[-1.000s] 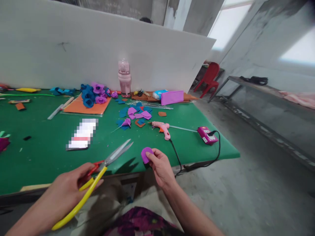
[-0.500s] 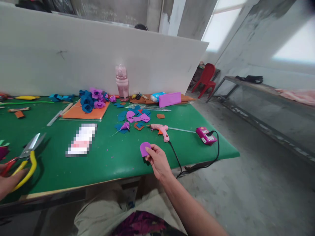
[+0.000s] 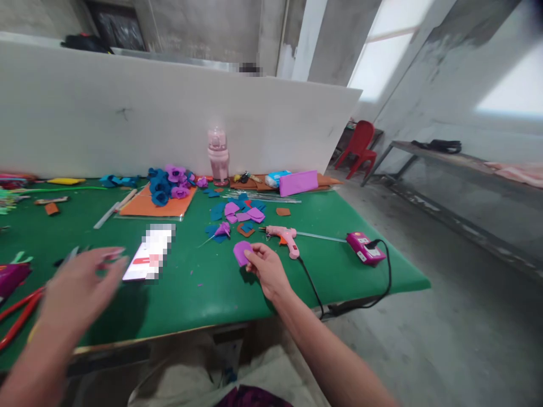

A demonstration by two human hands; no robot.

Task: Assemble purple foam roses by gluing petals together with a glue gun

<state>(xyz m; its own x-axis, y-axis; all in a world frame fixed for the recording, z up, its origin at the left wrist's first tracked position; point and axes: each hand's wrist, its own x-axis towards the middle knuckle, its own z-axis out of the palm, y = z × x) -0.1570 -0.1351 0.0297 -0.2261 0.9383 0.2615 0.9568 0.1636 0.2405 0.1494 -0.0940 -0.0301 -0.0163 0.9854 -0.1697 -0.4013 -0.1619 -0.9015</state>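
My right hand [image 3: 266, 270] pinches a purple petal-shaped cutout [image 3: 241, 253] between thumb and fingers, just above the table's front part. My left hand [image 3: 80, 282], blurred by motion, is empty with thumb and fingers apart. It passes over the scissors [image 3: 19, 317], whose red handle shows on the table while the rest is mostly hidden behind the hand. A phone [image 3: 148, 253] lies just right of that hand. Beyond the right hand are a half-made purple flower [image 3: 222, 229] on a thin wire, loose purple petals [image 3: 255, 214] and a pink glue gun [image 3: 283, 233].
The glue gun's cord runs off the front edge; a magenta power strip [image 3: 365, 249] sits at the right end. Finished blue and purple flowers [image 3: 163, 186] rest on an orange sheet [image 3: 142, 206]. A pink bottle [image 3: 218, 161] stands before the white board [image 3: 271, 121].
My left hand has let go of the scissors, now lying on the table, and moved right toward the phone. My right hand still holds the purple cutout. The view has shifted slightly.
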